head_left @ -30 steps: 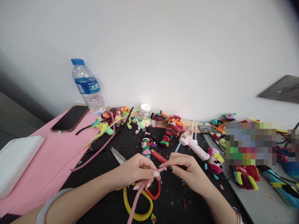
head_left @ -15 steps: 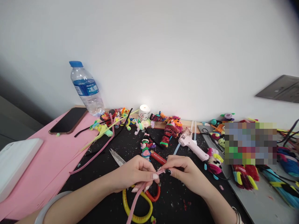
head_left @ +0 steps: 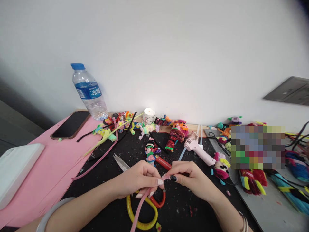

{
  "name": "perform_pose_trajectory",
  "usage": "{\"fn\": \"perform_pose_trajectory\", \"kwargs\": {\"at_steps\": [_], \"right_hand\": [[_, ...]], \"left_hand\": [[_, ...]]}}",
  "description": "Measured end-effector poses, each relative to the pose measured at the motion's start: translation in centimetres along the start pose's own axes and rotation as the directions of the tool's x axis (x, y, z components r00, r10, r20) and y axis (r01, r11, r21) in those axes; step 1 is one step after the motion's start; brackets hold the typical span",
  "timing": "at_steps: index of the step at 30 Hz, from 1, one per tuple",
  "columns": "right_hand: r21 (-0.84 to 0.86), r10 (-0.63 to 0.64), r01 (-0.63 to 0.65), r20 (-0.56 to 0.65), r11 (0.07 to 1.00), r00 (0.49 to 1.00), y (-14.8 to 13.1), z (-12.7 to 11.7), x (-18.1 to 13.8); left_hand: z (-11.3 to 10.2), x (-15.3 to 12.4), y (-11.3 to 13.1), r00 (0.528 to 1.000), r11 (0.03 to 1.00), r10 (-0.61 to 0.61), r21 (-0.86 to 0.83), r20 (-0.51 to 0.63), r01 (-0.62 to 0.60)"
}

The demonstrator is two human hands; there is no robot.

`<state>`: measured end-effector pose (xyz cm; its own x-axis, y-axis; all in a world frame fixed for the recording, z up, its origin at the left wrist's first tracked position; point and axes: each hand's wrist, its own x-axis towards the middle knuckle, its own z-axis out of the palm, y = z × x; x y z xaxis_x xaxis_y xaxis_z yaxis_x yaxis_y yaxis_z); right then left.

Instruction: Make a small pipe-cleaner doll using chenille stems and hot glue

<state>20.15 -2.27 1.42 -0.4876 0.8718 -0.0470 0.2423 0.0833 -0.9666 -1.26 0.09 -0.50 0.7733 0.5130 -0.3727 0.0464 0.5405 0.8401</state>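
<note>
My left hand and my right hand meet over the black mat, both pinching one pink pipe cleaner. Its top end sits between my two thumbs and its long tail hangs down toward the bottom edge. Under my left hand lie scissors with a yellow and a red handle loop, blades pointing up left. A red lighter lies just behind my fingers.
A water bottle, a phone on pink paper and a white box are at the left. Small pipe-cleaner figures, a lit candle and a pink glue gun stand behind. Coloured craft pieces crowd the grey board at the right.
Both hands keep their pinch on the pink pipe cleaner and have barely shifted. The view has drifted slightly.
</note>
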Motion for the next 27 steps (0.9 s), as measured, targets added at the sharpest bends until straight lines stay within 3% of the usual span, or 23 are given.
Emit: {"fn": "perform_pose_trajectory", "kwargs": {"at_steps": [27], "right_hand": [[0.011, 0.012, -0.012, -0.020, 1.000, 1.000, -0.16, 0.31, 0.02]], "left_hand": [[0.05, -0.05, 0.16, 1.000, 1.000, -0.017, 0.020, 0.006, 0.016]]}}
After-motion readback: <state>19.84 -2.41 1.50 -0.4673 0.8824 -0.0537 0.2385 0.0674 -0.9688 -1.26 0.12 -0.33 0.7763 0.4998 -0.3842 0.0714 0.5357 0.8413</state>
